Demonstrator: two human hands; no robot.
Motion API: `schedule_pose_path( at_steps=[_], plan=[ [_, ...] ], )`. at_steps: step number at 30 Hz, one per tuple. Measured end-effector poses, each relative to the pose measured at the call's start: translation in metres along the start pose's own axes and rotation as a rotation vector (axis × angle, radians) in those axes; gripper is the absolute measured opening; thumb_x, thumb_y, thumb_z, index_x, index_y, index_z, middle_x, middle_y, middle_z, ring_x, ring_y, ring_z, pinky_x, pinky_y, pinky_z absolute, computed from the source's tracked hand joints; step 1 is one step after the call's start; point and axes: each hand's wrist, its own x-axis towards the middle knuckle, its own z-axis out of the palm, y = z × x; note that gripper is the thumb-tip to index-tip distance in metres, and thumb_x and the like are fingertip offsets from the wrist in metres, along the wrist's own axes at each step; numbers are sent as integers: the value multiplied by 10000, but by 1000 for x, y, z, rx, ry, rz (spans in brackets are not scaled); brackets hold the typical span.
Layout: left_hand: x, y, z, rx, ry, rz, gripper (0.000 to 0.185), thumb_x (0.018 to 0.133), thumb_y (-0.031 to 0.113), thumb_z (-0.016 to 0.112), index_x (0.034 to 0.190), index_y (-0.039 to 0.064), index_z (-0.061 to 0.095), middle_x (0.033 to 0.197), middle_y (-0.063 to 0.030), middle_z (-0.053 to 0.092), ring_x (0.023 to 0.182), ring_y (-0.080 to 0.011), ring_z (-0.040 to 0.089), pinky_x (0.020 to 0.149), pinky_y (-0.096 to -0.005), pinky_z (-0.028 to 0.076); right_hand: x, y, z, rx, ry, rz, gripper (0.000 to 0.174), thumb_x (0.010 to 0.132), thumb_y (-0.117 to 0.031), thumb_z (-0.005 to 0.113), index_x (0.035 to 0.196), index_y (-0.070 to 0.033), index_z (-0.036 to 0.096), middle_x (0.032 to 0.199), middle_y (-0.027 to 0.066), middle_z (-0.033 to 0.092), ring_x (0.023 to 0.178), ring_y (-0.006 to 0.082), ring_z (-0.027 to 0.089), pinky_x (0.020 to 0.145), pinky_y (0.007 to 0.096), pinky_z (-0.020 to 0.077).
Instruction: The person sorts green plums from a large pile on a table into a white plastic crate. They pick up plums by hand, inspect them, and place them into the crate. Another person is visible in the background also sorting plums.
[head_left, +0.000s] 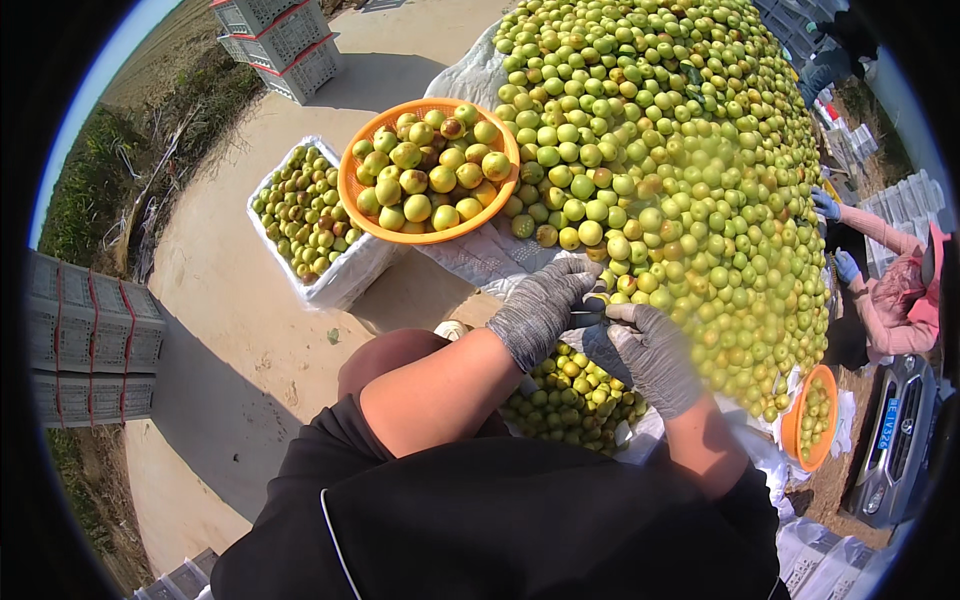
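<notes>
Both my hands wear grey knit gloves and are close together at the lower left edge of a large heap of green jujube-like fruit (660, 142). My left hand (544, 307) has its fingers bent near a small dark object between the hands, too unclear to name. Opposite it, my right hand (656, 356) has thumb and fingers curled near the same object; whether either grips it cannot be told. Below them, between my legs, lies more fruit (574, 397) in a container mostly hidden by my arms. An orange plastic basket (352, 202) full of fruit stands beyond my left hand.
A white-lined crate (337, 289) of smaller-looking fruit stands beside the basket. Stacked grey crates (97, 337) are at the left, more (281, 52) at the top. At right, a person in pink (896, 292) wears blue gloves, near another orange basket (791, 427) and a parked car (892, 442).
</notes>
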Motion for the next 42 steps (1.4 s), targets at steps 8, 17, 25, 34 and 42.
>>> schedule_pose_path(
  at_steps=[8,17,25,34,42],
  plan=[
    [44,-4,-2,1280,-279,-62,364,910,162,608,1222,-12,672,1126,-269,717,1082,-417,692,945,-485,543,220,-128,66,-420,-35,-435,280,957,-229,658,1183,-92,751,1115,153,740,1048,312,709,968,415,560],
    [21,2,9,1459,-976,-95,439,918,321,684,1309,122,701,1267,-163,718,1154,-342,684,1008,-438,526,287,-166,164,-1043,-99,-403,507,866,-539,702,1065,-79,782,1132,172,698,1112,303,657,990,430,530],
    [22,-12,-7,1396,-970,-57,445,923,309,689,1328,126,691,1289,-165,707,1187,-346,666,1031,-436,512,277,-174,151,-987,-77,-408,454,791,-440,763,1001,-38,772,1074,196,694,1025,329,677,954,428,544],
    [40,-67,9,1365,-1022,71,453,929,296,694,1350,132,679,1315,-167,695,1224,-351,646,1055,-434,496,183,-151,63,-640,175,-543,391,774,-204,820,1106,-98,643,975,132,667,975,325,628,927,477,497],
    [31,-60,43,1425,-1133,-1,569,977,275,694,1516,194,530,1314,-219,677,1272,-378,615,1078,-444,479,-38,-29,-76,-317,414,-27,518,814,-196,815,1255,-48,586,1146,195,645,1083,374,659,987,441,537]
  ],
)
